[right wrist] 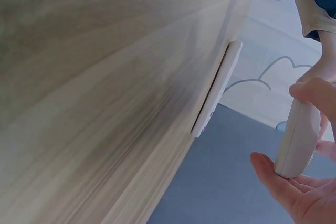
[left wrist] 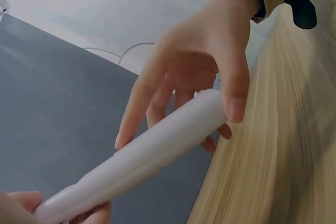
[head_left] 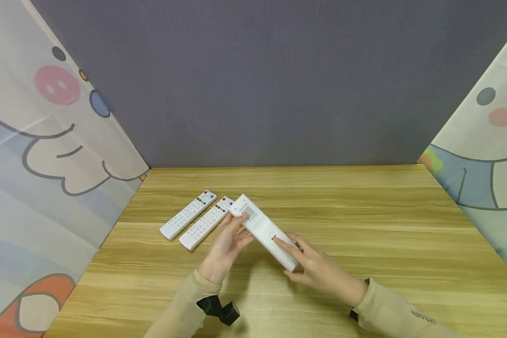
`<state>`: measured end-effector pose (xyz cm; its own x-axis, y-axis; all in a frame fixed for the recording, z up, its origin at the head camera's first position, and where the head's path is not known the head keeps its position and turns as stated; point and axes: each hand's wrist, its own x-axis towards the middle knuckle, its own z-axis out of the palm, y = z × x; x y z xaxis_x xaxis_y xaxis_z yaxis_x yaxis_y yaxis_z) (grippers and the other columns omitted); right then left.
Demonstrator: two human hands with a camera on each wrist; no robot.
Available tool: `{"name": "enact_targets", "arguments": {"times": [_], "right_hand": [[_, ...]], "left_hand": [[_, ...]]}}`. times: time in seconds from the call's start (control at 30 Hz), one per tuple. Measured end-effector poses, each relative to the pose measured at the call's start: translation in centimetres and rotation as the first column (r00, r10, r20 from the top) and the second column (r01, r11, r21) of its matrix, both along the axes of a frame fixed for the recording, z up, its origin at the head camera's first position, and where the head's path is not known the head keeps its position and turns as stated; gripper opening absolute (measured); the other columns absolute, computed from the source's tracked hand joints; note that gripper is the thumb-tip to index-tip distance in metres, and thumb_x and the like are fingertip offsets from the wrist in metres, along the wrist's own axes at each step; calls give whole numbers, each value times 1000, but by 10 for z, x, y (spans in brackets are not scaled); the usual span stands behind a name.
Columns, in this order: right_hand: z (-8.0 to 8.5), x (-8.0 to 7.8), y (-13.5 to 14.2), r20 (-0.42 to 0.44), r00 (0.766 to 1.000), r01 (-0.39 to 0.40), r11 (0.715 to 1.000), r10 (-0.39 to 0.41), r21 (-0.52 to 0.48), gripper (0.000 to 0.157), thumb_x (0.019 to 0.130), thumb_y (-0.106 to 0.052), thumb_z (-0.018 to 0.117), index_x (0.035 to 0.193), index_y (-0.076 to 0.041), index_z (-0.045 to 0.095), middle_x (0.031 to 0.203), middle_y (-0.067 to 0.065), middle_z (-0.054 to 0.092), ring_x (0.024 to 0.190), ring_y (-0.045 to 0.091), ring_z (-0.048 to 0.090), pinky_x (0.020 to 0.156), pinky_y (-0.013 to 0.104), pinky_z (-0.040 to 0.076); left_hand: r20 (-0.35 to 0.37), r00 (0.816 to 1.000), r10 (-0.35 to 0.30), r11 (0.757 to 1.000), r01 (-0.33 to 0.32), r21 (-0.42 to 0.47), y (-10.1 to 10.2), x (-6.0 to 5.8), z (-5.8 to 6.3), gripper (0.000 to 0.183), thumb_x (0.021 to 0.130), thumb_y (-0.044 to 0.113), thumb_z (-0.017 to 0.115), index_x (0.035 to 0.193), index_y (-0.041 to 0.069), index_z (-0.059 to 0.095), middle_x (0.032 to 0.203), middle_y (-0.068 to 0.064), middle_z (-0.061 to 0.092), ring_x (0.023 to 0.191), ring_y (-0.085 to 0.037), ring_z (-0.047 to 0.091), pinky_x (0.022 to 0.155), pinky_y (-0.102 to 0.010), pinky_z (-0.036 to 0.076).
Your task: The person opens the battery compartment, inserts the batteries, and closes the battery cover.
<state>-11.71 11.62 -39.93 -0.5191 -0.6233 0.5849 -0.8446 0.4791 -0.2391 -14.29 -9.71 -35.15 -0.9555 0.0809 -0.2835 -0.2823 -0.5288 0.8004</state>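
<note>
Held up over the table is a white remote control [head_left: 262,229], its back turned upward with a printed square code label near the upper end. The left hand [head_left: 225,246] grips that upper end, thumb on the back beside the label. At the lower end the right hand [head_left: 318,267] holds the remote between thumb and fingers, one fingertip touching the back near a small round mark. In the left wrist view the right hand [left wrist: 194,61] spans the remote's end [left wrist: 173,129]. The button side is hidden in the head view.
Two more white remotes, one on the left [head_left: 188,215] and another beside it [head_left: 204,224], lie buttons up on the wooden table [head_left: 363,211]. A dark grey panel [head_left: 279,84] stands behind, with cartoon-print cloth [head_left: 21,188] at both sides.
</note>
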Motion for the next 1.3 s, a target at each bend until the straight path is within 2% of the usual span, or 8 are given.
{"name": "enact_targets", "arguments": {"times": [0.17,0.37,0.53,0.67,0.8,1.03,1.17,1.3], "right_hand": [[1,2,1,17,1000,4,1000,-4,-15,74,65,-18,75,131,-8,41,117,18,46,88,24,57,67,24,53],[3,6,0,114,993,15,998,-7,-64,76,65,-19,76,131,-8,40,118,18,47,87,25,58,68,26,54],[6,10,-1,190,982,18,994,4,-112,78,64,-19,76,132,-8,38,118,15,48,89,23,57,71,28,53],[8,13,0,270,962,10,988,33,-156,79,65,-18,75,134,-9,36,121,12,47,95,23,55,74,28,53],[9,16,0,402,912,13,976,77,-218,80,66,-14,75,135,-12,34,125,11,45,96,20,53,74,27,52],[15,19,1,599,790,53,958,132,-281,79,70,-11,74,136,-19,32,124,13,45,94,20,54,76,28,52],[16,19,2,662,721,30,945,204,-325,74,74,-15,71,136,-16,30,128,17,41,97,22,54,77,29,51],[16,18,2,693,655,-9,920,301,-392,73,77,-14,69,137,-11,27,131,23,33,100,25,52,81,29,50]], "left_hand": [[-17,1000,-17,999,17,-32,-1,0,0,40,89,8,49,127,8,37,98,-2,55,85,-17,58,78,-31,49],[-72,997,-41,999,40,-21,-2,1,1,57,88,5,48,138,7,20,107,-6,53,88,-15,58,80,-31,48],[-153,984,-86,996,80,-47,-2,3,1,52,87,2,48,135,7,28,115,-11,50,93,-17,57,86,-35,45],[-233,963,-136,989,117,-92,-2,4,0,53,85,0,49,134,8,30,123,-16,45,100,-19,54,90,-37,44],[-286,943,-169,981,133,-141,-1,5,-1,58,84,-1,51,136,10,25,126,-20,41,105,-21,51,91,-35,44],[-315,929,-196,966,129,-222,1,7,0,67,82,1,57,137,13,21,121,-19,45,101,-20,52,91,-36,44],[-335,922,-195,962,112,-249,4,9,-1,69,81,2,58,137,14,20,116,-16,49,98,-20,55,89,-37,45],[-341,918,-200,958,110,-265,5,10,-2,70,81,2,58,137,15,18,113,-14,48,93,-18,58,87,-36,46]]}}
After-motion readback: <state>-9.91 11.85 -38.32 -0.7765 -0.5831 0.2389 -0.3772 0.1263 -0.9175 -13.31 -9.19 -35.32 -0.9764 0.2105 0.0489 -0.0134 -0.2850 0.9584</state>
